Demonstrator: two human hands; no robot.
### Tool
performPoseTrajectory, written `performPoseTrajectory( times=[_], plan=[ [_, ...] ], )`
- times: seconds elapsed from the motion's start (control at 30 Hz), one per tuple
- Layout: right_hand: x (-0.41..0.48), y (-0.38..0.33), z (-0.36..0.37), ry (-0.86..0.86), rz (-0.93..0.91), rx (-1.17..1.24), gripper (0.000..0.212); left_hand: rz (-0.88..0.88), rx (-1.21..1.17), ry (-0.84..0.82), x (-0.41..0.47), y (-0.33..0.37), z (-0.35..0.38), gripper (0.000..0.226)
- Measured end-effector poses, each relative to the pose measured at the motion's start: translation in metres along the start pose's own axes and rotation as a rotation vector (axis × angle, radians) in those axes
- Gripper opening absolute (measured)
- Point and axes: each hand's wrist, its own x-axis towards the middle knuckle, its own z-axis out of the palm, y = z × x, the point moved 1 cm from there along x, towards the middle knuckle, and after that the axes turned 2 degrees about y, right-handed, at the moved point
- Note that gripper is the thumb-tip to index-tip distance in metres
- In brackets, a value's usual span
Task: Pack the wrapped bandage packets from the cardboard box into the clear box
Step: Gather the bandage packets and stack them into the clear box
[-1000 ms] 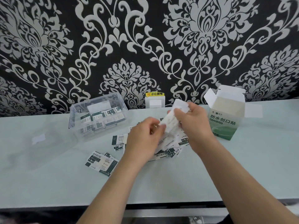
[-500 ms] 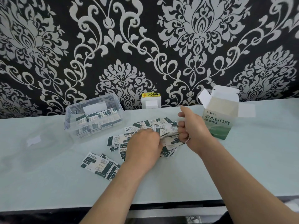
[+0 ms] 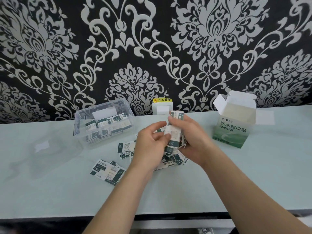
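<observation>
The right hand (image 3: 190,137) curls its fingers round an upright stack of packets (image 3: 173,130), raised off the table; the left hand (image 3: 152,146) pinches the stack's left edge between thumb and fingertips, seemingly squaring it. Half a second ago both hands were down in the pile, gathering; now a bunch is lifted, so it looks ready to carry over. More loose packets (image 3: 108,171) lie beneath and at seven o'clock. The clear box (image 3: 76,119), already partly filled, sits at ten o'clock; the cardboard box (image 3: 231,130), flaps open, stands at three o'clock on the pale table (image 3: 253,174)
</observation>
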Motion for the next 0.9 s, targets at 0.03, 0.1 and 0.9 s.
performPoseTrajectory(
  times=[0.03,0.1,0.9],
  plan=[
    [0.000,0.002,0.003,0.043,0.004,-0.014,0.025,0.037,0.039,-0.011,-0.001,-0.002,0.002,0.040],
    [0.001,0.004,0.007,0.081,0.019,-0.018,0.030,0.171,0.225,0.001,-0.001,-0.004,0.002,0.041],
    [-0.012,0.002,0.015,-0.321,0.096,-0.405,0.026,0.432,0.609,-0.113,0.002,0.000,-0.020,0.075]
  ],
)
